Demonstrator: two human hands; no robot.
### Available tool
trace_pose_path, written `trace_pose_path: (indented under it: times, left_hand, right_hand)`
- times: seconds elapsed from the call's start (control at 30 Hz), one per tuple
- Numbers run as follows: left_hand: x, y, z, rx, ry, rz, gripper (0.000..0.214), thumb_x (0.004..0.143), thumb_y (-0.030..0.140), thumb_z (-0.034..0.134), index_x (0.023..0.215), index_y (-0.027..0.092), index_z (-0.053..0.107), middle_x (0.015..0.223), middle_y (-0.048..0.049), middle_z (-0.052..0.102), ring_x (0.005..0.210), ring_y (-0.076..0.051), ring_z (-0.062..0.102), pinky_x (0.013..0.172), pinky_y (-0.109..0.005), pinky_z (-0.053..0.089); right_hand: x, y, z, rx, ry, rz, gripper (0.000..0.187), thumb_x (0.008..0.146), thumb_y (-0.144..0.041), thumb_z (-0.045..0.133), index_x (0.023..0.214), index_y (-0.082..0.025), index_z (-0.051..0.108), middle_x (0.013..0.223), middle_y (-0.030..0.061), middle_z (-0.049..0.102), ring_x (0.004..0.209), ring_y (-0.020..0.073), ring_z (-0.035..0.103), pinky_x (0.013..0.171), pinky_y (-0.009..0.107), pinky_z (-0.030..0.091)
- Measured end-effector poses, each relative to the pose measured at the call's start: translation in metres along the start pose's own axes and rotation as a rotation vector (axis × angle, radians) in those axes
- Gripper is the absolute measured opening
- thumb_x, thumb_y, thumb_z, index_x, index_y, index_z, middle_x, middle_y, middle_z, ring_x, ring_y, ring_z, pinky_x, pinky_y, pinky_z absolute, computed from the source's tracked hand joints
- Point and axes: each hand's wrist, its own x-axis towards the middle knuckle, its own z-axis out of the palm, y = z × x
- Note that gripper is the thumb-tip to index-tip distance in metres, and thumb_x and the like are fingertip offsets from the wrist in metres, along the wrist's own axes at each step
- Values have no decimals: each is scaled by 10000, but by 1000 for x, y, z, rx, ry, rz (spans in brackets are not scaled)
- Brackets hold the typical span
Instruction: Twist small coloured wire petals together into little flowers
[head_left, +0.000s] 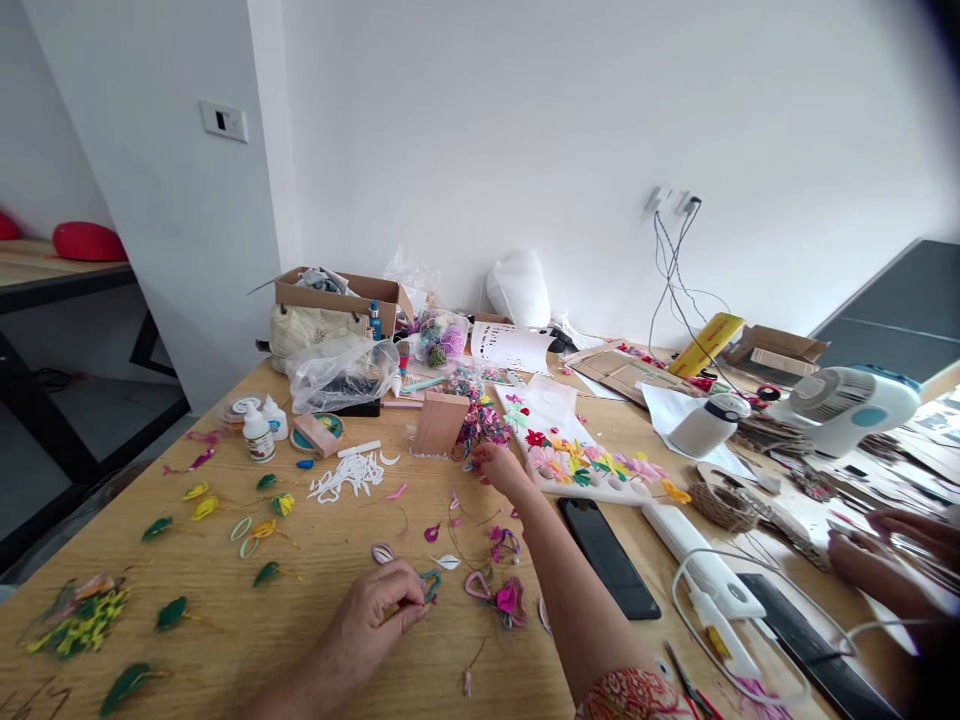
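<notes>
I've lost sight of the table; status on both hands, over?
Left hand pinching small teal piece. Right hand at multicolored tangle, grip unclear. Black phone beside right forearm.

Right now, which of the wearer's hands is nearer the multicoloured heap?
Right. The right hand is at the near edge of the multicoloured heap; the left hand is farther off, nearer the camera, pinching a blue-green piece.

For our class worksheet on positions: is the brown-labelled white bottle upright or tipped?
Upright: the bottle stands base-down on the table, nozzle pointing up.
</notes>
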Motion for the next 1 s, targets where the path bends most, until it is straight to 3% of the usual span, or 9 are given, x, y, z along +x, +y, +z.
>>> trace_pose_path:
  times: [0.2, 0.4, 0.53, 0.6, 0.67, 0.73, 0.83, 0.9, 1.0]
  left_hand:
    - [1, -1, 0, -75, 35, -54, 144, 733, 155, 516, 599, 150, 568, 646, -37, 571, 654, -157, 531, 647, -256, 397]
    - [3, 6, -12, -320, 78, -170, 190, 750, 282, 522, 621, 149, 567, 635, -13, 519, 644, -152, 478, 619, -249, 368]
    - [1, 15, -18, -536, 149, -154, 221, 774, 295, 514, 614, 150, 559, 653, -14, 516, 683, -152, 470, 671, -254, 357]
    - [0, 21, -19, -654, 170, -138, 240, 769, 299, 526, 586, 146, 553, 639, -18, 507, 675, -153, 463, 664, -257, 357]
    - [0, 28, -19, -756, 173, -133, 257, 760, 314, 539, 568, 144, 544, 628, -18, 494, 653, -146, 452, 641, -252, 358]
    - [1, 36, -19, -810, 163, -130, 266, 759, 325, 538, 563, 145, 529, 628, -14, 487, 635, -137, 445, 628, -247, 360]
    - [3, 47, -23, -691, 103, -167, 222, 755, 294, 536, 585, 151, 525, 614, 2, 480, 611, -126, 441, 605, -236, 356]
    - [3, 52, -24, -466, 30, -211, 78, 719, 241, 570, 716, 163, 576, 587, 28, 462, 573, -116, 426, 567, -220, 342]
    - [2, 53, -22, -32, -99, -189, 281, 659, 137, 599, 933, 201, 601, 606, 39, 475, 559, -116, 423, 550, -216, 327]
  right_hand:
    - [-22, -8, -18, -55, 205, -44, 195, 832, -192, 479, 995, -184, 586, 952, 68, 619, 854, 193, 581, 711, 322, 452]
    - [-76, -26, -40, -92, 328, -157, 292, 808, -143, 386, 987, -171, 614, 915, 120, 649, 913, 263, 560, 746, 350, 385]
    - [-128, -33, -24, -8, 153, -351, 242, 763, -162, 463, 913, -233, 640, 888, 14, 670, 821, 168, 588, 715, 248, 411]
    - [-151, -34, -7, 149, 15, -463, 299, 726, -156, 513, 997, -238, 611, 1006, 14, 639, 823, 156, 578, 706, 244, 419]
    - [-166, -32, 11, 320, -120, -512, 404, 697, -161, 563, 1091, -252, 552, 1072, 19, 602, 790, 139, 569, 682, 241, 423]
    - [-175, -27, 25, 470, -249, -492, 445, 675, -163, 599, 1108, -240, 526, 927, 11, 628, 698, 119, 555, 615, 221, 418]
    - [-182, -15, 31, 558, -294, -412, 230, 696, -186, 589, 925, -182, 598, 612, -36, 548, 540, 91, 477, 496, 190, 353]
    - [-188, -4, 26, 552, -230, -398, 91, 728, -231, 564, 755, -162, 617, 582, -32, 515, 531, 89, 445, 488, 196, 329]
    - [-200, 11, 11, 556, -165, -410, 160, 755, -296, 544, 681, -172, 613, 641, -5, 553, 607, 117, 479, 549, 216, 357]
